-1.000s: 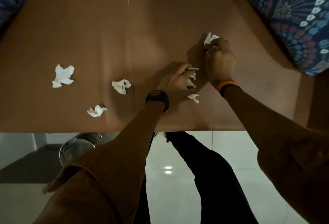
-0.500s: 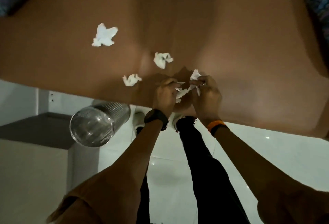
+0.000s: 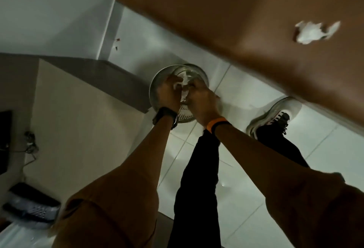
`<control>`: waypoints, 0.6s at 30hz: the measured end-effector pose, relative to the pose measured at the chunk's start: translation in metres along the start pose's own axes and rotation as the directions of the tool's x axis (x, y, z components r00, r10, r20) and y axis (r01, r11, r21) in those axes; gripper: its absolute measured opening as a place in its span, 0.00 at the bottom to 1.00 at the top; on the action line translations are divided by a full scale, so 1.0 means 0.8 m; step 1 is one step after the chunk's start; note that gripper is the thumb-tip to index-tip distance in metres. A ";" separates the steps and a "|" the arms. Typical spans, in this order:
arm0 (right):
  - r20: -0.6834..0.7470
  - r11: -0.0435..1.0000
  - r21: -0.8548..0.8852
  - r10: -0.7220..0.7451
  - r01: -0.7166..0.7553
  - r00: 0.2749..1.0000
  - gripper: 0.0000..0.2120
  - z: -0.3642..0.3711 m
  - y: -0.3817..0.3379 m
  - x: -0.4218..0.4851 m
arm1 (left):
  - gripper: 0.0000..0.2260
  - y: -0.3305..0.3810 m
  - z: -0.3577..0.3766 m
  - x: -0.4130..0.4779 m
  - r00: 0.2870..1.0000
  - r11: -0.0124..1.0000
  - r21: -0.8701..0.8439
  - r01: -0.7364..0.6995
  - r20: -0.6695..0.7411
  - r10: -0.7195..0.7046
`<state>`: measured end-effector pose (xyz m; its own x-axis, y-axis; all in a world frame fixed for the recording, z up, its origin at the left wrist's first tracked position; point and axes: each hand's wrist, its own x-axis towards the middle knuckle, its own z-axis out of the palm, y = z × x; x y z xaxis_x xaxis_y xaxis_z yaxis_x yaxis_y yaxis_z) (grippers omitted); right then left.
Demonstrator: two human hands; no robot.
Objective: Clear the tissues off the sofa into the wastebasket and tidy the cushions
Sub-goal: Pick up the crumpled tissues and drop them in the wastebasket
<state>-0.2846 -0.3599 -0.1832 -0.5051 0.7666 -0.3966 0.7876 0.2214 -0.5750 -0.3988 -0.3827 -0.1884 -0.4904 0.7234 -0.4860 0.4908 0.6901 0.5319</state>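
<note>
Both hands are together over the mouth of a round metal mesh wastebasket (image 3: pixel 157 82) on the floor beside the sofa. My left hand (image 3: pixel 169 94), with a black watch, and my right hand (image 3: pixel 202 101), with an orange band, hold crumpled white tissues (image 3: pixel 184 88) between them above the basket's opening. The brown sofa seat (image 3: pixel 246 21) runs across the top right. One crumpled tissue (image 3: pixel 313 31) lies on it, blurred. No cushion is in view.
A beige low cabinet (image 3: pixel 78 129) stands left of the basket, close to it. White tiled floor (image 3: pixel 256 198) lies below. My black trouser legs and a white shoe (image 3: pixel 273 113) stand by the sofa's front edge. A dark object (image 3: pixel 31 206) sits at the lower left.
Both hands left the sofa seat with the gathered tissues and moved left and down over the wastebasket. My view swung left, so most of the sofa and the cushions dropped out of sight.
</note>
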 end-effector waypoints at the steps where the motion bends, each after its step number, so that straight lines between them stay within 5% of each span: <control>1: 0.055 1.000 -0.031 -0.001 0.002 0.998 0.12 0.020 -0.003 0.011 | 0.07 -0.017 0.002 0.008 0.999 0.999 -0.001 0.032 0.027 -0.032; 5: 0.220 0.994 -0.104 0.036 -0.014 0.975 0.23 0.062 0.003 0.034 | 0.18 -0.055 0.012 0.022 0.984 0.995 0.081 0.050 0.168 -0.063; 8: 0.211 0.991 -0.136 0.021 0.008 0.977 0.27 0.052 0.000 0.032 | 0.24 -0.071 0.017 0.015 0.987 0.978 0.209 -0.014 0.157 -0.019; 13: -0.122 0.996 -0.032 -0.084 0.080 0.989 0.20 -0.020 -0.017 -0.009 | 0.21 -0.025 -0.001 -0.016 0.987 0.958 0.244 -0.153 -0.007 0.159; 18: -0.519 0.999 0.043 0.039 -0.019 0.854 0.12 -0.138 0.016 -0.029 | 0.17 0.101 -0.016 -0.030 0.868 0.866 0.153 -0.477 -0.076 0.491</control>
<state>-0.2237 -0.3084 -0.1018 -0.2174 0.9760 0.0105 0.7812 0.1804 -0.5977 -0.3563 -0.3446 -0.1246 -0.2388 0.9650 -0.1080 0.7689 0.2558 0.5859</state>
